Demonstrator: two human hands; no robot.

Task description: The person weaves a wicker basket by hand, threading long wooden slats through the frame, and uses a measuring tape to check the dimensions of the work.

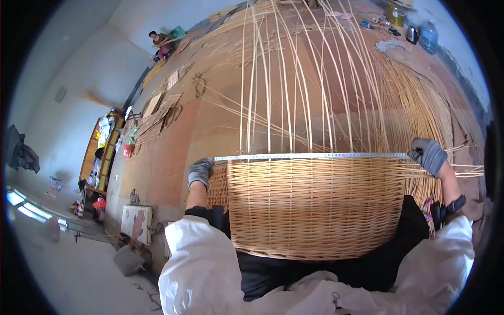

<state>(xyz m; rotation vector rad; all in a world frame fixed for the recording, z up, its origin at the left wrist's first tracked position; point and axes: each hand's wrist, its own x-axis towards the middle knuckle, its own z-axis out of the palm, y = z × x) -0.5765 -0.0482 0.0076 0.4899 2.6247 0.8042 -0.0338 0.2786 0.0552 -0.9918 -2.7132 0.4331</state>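
A half-woven wicker basket lies across my lap, its long upright canes fanning away from me over the floor. Along its upper woven edge stretches a white tape measure. My left hand, in a grey glove, is closed on the tape's left end at the basket's corner. At the right end my gloved right hand is closed around the tape, beside loose cane ends sticking out of the weave. The fingertips of both hands are partly hidden.
A thick bundle of canes lies on the floor to the right. Flat woven pieces are at the left, near a wooden cabinet. Another person sits far left. A large blue water bottle and a kettle stand far right.
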